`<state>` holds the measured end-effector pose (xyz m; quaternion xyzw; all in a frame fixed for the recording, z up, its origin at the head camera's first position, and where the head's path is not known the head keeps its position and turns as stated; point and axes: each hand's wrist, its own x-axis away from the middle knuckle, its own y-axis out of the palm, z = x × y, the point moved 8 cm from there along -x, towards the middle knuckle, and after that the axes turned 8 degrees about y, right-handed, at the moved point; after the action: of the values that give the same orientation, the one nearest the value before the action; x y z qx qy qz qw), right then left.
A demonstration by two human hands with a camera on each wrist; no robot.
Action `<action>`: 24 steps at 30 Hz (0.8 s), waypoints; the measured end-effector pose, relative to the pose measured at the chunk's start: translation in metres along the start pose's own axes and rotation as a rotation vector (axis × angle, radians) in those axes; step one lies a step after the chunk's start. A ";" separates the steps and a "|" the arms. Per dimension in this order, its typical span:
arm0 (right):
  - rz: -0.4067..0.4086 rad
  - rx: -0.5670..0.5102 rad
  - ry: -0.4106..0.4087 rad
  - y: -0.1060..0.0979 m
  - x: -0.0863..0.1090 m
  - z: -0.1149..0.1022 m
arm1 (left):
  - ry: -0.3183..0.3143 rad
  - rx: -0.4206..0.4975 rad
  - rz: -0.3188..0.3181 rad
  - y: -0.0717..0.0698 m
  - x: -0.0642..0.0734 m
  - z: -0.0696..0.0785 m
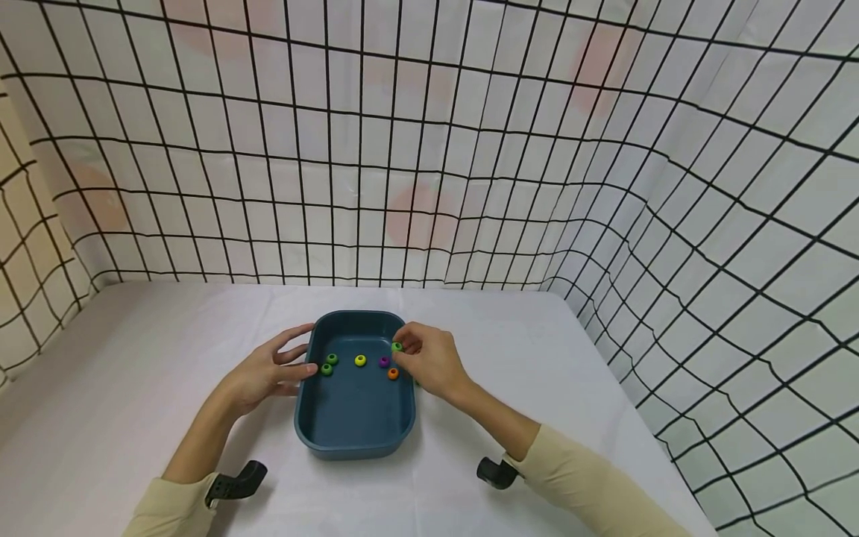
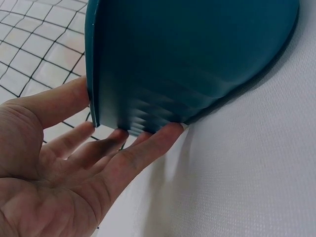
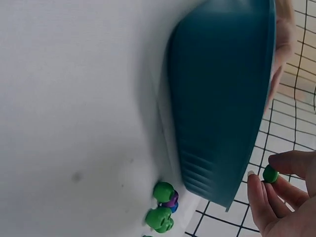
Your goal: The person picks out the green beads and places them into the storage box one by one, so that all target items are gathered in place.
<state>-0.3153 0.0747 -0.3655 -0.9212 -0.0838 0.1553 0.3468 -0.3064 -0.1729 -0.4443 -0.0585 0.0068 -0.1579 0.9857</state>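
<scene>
A dark blue rectangular tray (image 1: 356, 414) sits on the white cloth. In it lie two green beads (image 1: 326, 369), a yellow bead (image 1: 360, 361), a purple bead (image 1: 384, 362) and an orange bead (image 1: 393, 374). My left hand (image 1: 268, 373) is at the tray's left side, its thumb at the rim and its long fingers (image 2: 148, 150) spread against the outer wall. Over the right rim, my right hand (image 1: 432, 362) pinches another green bead (image 3: 270, 174) between thumb and fingertips.
Several green beads (image 3: 159, 217), with a purple bead (image 3: 172, 199) and a blue one by them, lie on the cloth outside the tray's right wall. Black wire mesh (image 1: 429, 156) stands along the back and sides. Each wrist wears a black camera mount (image 1: 238, 481).
</scene>
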 end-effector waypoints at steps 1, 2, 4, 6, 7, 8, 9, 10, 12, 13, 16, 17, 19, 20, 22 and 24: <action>-0.004 0.002 -0.002 0.001 0.000 0.001 | -0.005 0.003 0.006 0.000 0.000 0.000; -0.006 0.005 -0.004 0.002 0.000 0.001 | -0.004 0.002 0.006 0.000 0.000 0.000; -0.008 0.006 -0.003 0.003 0.000 0.001 | -0.003 -0.001 0.006 0.000 0.000 0.001; -0.009 0.005 -0.004 0.003 0.001 0.002 | -0.004 -0.001 0.009 -0.001 -0.001 0.001; -0.011 0.005 -0.003 0.003 0.001 0.002 | -0.006 -0.001 0.010 -0.001 -0.001 0.001; -0.012 0.005 -0.002 0.003 0.001 0.002 | -0.007 0.000 0.010 -0.001 -0.001 0.000; -0.013 0.005 0.000 0.003 0.001 0.002 | -0.009 0.000 0.010 -0.002 -0.001 0.000; -0.015 0.006 0.000 0.003 0.001 0.003 | -0.010 0.000 0.010 -0.002 -0.001 0.000; -0.019 0.011 0.001 0.004 0.001 0.003 | -0.011 0.001 0.010 -0.002 -0.001 0.000; -0.021 0.014 0.000 0.004 0.001 0.003 | -0.012 0.003 0.010 -0.001 -0.001 -0.001; -0.026 0.018 -0.001 0.004 0.001 0.003 | -0.015 0.004 0.011 -0.001 -0.001 -0.001; -0.028 0.020 0.001 0.004 0.001 0.003 | -0.016 0.007 0.011 -0.001 -0.001 -0.001; -0.029 0.021 0.004 0.004 0.001 0.003 | -0.019 0.010 0.011 -0.001 -0.001 -0.002; -0.029 0.025 0.008 0.004 0.001 0.004 | -0.020 0.012 0.010 -0.001 -0.001 -0.002; -0.030 0.032 0.014 0.005 0.002 0.004 | -0.020 0.017 0.007 -0.001 -0.001 -0.002; -0.031 0.035 0.019 0.005 0.002 0.005 | -0.020 0.019 0.005 -0.001 -0.002 -0.002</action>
<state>-0.3146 0.0748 -0.3729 -0.9150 -0.0922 0.1427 0.3659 -0.3085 -0.1736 -0.4460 -0.0506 -0.0042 -0.1549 0.9866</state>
